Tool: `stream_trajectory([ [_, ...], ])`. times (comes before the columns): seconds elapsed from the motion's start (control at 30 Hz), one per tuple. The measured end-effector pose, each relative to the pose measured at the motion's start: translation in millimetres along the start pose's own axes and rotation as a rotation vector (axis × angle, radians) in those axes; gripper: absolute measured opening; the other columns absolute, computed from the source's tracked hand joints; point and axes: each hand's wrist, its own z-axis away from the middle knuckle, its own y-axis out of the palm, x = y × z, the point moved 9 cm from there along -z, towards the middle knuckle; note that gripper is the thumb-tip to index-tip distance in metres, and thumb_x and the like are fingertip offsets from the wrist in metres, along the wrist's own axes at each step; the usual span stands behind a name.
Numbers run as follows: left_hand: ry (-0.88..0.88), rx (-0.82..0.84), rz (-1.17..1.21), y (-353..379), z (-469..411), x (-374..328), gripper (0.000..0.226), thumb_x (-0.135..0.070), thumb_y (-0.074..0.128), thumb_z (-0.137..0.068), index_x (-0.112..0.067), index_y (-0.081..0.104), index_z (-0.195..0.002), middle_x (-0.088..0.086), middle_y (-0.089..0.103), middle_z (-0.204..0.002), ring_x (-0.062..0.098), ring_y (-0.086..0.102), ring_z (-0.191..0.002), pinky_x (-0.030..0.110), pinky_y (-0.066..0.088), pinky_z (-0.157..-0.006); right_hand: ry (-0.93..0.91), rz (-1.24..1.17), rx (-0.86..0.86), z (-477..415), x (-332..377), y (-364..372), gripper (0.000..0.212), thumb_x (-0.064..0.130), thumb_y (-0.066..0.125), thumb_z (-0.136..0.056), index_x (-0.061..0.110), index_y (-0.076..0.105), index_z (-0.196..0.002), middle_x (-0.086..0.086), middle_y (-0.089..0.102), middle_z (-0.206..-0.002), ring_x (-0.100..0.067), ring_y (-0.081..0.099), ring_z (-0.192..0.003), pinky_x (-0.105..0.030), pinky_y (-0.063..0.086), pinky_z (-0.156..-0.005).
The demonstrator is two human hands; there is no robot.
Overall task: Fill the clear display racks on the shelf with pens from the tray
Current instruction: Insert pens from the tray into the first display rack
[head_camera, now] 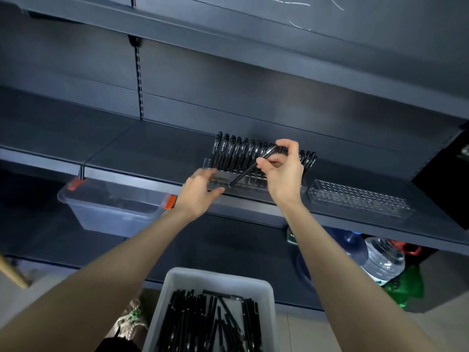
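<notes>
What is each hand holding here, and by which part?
Right hand pinches a black pen near its upper end, tip toward the clear rack. Left hand touches the rack's left end; grip unclear.
</notes>
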Motion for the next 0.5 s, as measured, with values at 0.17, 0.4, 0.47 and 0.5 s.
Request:
stream_trajectory([
  [0.17, -0.093, -0.057, -0.076, -1, -31, 30, 0.072, -0.029, 0.063, -0.088, -0.012, 0.023, -0.146, 0.007, 0.030, -0.142, 0.025, 0.029, -0.132, 0.035, 0.030, -0.107, -0.128, 0.094, -0.073, -27, 4, 9, 0.038, 0.004, 0.066, -0.086, 0.011, 0.049, -0.119, 0.002, 0.059, -0.074, -0.007, 0.055, -0.063, 0.002, 0.035, -0.065],
  [0.4, -0.123, -0.115, 0.047, 19, -54, 61, 0.068, -0.026, 0.066, -0.086, -0.015, 0.033, -0.143, 0.007, 0.043, -0.139, 0.027, 0.044, -0.125, 0.038, 0.038, -0.102, -0.264, 0.162, -0.091, -37, -10, 36, 0.038, 0.002, 0.064, -0.087, 0.007, 0.052, -0.122, 0.000, 0.058, -0.079, -0.015, 0.057, -0.070, -0.015, 0.045, -0.071],
  [0.47, -0.109, -0.148, 0.084, 22, -55, 67, 0.062, -0.024, 0.067, -0.086, -0.016, 0.039, -0.140, 0.009, 0.052, -0.131, 0.027, 0.051, -0.118, 0.040, 0.043, -0.098, -0.284, 0.175, -0.104, -38, -13, 40, 0.038, 0.000, 0.064, -0.086, 0.005, 0.052, -0.123, -0.001, 0.057, -0.079, -0.016, 0.057, -0.071, -0.018, 0.046, -0.072],
  [0.5, -0.100, -0.171, 0.100, 23, -56, 69, 0.058, -0.023, 0.066, -0.086, -0.016, 0.042, -0.138, 0.010, 0.056, -0.126, 0.027, 0.054, -0.114, 0.041, 0.045, -0.096, -0.297, 0.193, -0.103, -37, -14, 43, 0.039, 0.000, 0.064, -0.086, 0.005, 0.053, -0.123, -0.001, 0.057, -0.080, -0.016, 0.058, -0.071, -0.021, 0.048, -0.073],
])
